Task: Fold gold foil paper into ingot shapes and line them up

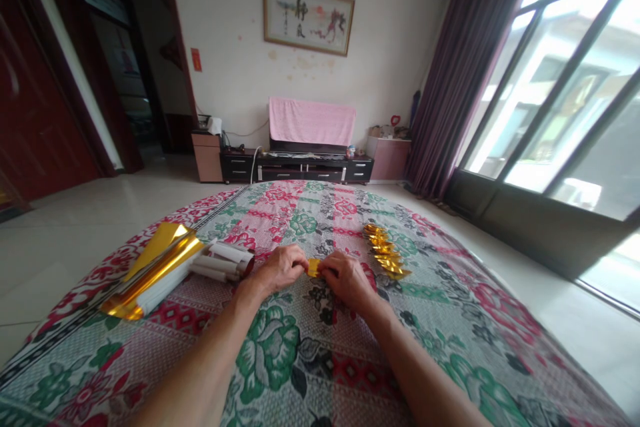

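Note:
Between my two hands is a small piece of gold foil paper (314,268), held just above the patterned cloth. My left hand (284,268) pinches its left end, and my right hand (346,275) closes on its right end. To the right, a row of several folded gold foil pieces (385,252) lies on the cloth. On the left are curled gold foil sheets (165,267) beside several white paper rolls (223,261).
A flowered cloth (273,350) covers the round table. Beyond it stand a low black cabinet (300,167) and something draped in a pink cloth (313,121). Purple curtains (450,73) and windows are at the right.

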Action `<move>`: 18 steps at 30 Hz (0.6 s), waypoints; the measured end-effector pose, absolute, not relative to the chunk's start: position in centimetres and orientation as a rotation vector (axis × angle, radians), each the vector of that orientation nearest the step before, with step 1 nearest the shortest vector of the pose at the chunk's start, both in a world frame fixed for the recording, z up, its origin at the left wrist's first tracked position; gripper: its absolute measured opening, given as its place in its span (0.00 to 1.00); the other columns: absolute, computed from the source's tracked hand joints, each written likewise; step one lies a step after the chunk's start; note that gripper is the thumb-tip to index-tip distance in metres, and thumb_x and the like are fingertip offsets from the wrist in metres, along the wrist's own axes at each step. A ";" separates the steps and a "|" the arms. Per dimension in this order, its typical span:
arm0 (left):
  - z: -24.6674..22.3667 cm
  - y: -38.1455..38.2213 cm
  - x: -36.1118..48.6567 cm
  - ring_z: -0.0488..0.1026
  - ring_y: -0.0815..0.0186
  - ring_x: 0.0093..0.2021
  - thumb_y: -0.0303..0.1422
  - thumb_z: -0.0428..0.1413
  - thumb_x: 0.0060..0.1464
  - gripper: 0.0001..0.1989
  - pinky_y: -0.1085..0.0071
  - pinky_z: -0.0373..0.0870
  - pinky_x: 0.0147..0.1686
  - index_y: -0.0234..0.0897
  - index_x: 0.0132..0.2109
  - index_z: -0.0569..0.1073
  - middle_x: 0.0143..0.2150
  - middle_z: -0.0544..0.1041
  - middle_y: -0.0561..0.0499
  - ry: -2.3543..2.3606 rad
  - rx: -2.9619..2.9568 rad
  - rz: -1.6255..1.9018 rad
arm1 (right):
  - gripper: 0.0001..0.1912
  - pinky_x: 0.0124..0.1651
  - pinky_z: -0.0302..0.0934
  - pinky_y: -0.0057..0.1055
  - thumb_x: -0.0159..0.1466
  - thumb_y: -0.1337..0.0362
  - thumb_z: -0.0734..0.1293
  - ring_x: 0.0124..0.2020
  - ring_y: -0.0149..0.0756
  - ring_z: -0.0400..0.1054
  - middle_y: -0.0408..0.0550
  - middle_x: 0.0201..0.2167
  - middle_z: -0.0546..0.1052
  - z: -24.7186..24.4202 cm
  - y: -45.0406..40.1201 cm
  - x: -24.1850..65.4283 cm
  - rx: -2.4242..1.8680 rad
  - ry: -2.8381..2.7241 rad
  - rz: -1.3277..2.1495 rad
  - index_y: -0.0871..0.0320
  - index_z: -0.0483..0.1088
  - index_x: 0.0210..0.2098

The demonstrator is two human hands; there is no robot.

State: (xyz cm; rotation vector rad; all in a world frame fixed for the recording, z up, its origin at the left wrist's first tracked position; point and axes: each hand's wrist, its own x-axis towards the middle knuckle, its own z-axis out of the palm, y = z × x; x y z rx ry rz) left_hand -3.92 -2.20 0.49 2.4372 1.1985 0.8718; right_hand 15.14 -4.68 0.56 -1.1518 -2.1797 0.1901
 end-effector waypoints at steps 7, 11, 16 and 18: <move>0.2 -2.2 -4.3 0.72 0.70 0.35 0.25 0.51 0.47 0.09 0.75 0.67 0.39 0.37 0.30 0.77 0.35 0.77 0.51 1.136 2.449 0.916 | 0.07 0.36 0.59 0.25 0.53 0.74 0.63 0.31 0.30 0.66 0.46 0.28 0.73 0.5 -4.4 15.5 -1.170 -2.113 0.212 0.59 0.71 0.26; 0.0 -2.0 -4.2 0.71 0.70 0.35 0.25 0.52 0.48 0.09 0.76 0.66 0.39 0.37 0.30 0.77 0.34 0.77 0.52 1.108 2.451 0.943 | 0.08 0.38 0.60 0.25 0.53 0.75 0.63 0.33 0.30 0.67 0.45 0.29 0.74 0.5 -4.2 15.7 -1.088 -2.123 0.238 0.59 0.72 0.25; -0.1 -1.9 -4.3 0.71 0.70 0.35 0.26 0.52 0.48 0.09 0.75 0.67 0.39 0.38 0.30 0.77 0.34 0.77 0.52 1.107 2.443 0.943 | 0.11 0.38 0.60 0.25 0.55 0.75 0.61 0.33 0.30 0.67 0.46 0.29 0.74 0.8 -4.4 15.7 -1.037 -2.184 0.203 0.58 0.74 0.27; 0.0 -1.9 -4.4 0.71 0.70 0.36 0.26 0.52 0.48 0.09 0.75 0.67 0.40 0.38 0.30 0.77 0.34 0.77 0.52 1.104 2.444 0.922 | 0.11 0.39 0.60 0.25 0.55 0.75 0.61 0.34 0.30 0.67 0.46 0.31 0.75 0.8 -4.5 15.8 -1.011 -2.217 0.198 0.58 0.74 0.28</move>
